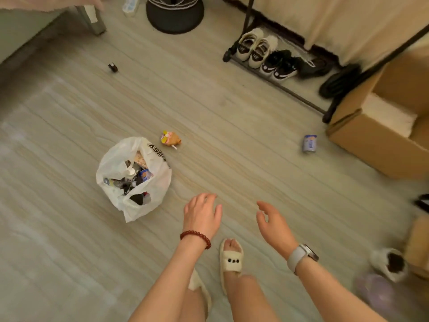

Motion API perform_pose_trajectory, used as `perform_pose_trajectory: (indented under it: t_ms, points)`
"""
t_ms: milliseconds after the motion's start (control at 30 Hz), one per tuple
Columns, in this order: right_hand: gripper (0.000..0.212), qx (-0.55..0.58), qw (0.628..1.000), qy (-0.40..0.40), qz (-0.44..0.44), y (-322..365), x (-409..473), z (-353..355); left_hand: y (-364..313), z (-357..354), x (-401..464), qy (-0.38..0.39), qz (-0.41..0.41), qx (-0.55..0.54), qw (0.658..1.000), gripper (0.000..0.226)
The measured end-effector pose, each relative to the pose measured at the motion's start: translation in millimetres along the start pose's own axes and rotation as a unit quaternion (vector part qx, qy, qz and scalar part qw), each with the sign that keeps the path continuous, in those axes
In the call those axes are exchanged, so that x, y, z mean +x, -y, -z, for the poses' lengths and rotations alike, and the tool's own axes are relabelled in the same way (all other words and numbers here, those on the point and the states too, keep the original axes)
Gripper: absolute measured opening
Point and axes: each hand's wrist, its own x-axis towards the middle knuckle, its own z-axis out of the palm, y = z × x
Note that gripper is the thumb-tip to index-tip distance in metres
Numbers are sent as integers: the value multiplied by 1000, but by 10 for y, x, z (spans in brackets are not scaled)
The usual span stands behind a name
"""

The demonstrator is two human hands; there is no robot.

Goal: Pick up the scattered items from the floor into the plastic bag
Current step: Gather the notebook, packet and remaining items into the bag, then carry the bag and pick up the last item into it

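A white plastic bag (156, 182) stands open on the wood floor at centre left, holding several small items. Just beyond its far rim lies a small orange toy (170, 138). A blue-and-white can (310, 143) lies at the right, near a cardboard box. A small dark object (112, 67) sits far off at the upper left. My left hand (202, 213), with a red bead bracelet, hovers right of the bag, fingers relaxed and empty. My right hand (274, 225), with a watch on the wrist, hangs beside it, also loose and empty.
A shoe rack (276, 82) with several shoes runs along the upper right under a curtain. An open cardboard box (383, 140) stands at the right. A round dark base (175, 16) is at the top. A bed edge (27, 31) is at upper left. My slippered foot (231, 259) is below.
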Motion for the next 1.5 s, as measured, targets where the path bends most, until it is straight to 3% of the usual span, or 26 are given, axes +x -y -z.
perform_pose_trajectory:
  t_ms: [100,233,433,767,900,1167,1267,1400,1500]
  points:
    - [32,34,996,-32,-79,-138,-580,817,-783,370,-212,30,-47,-1,998,37]
    - [30,41,990,-53,-121,-315,-1072,1626,-1487,709,-343,53,-68,12,996,36]
    - [30,127,964,-142,-184,-486,-1281,2262,-2104,984,-373,43,-91,20,995,34]
    - [31,224,939,-134,-224,-514,-41,3054,-3011,818,1169,113,-103,50,987,36]
    - [32,195,948,-72,-239,-600,871,3440,-3440,586,2019,139,-94,59,984,36]
    - [31,198,949,-69,-236,-1205,3118,3684,-3591,-578,3590,186,-45,96,977,39]
    - [37,165,959,-28,-229,-1736,3998,3252,-3335,-1328,4132,173,-37,120,977,40]
    - [50,12,984,18,-174,-2571,4968,2550,-2840,-2528,4734,173,-40,147,973,52]
    - [72,27,978,4,-205,-3036,5468,2122,-2484,-3321,5067,210,-7,198,957,66]
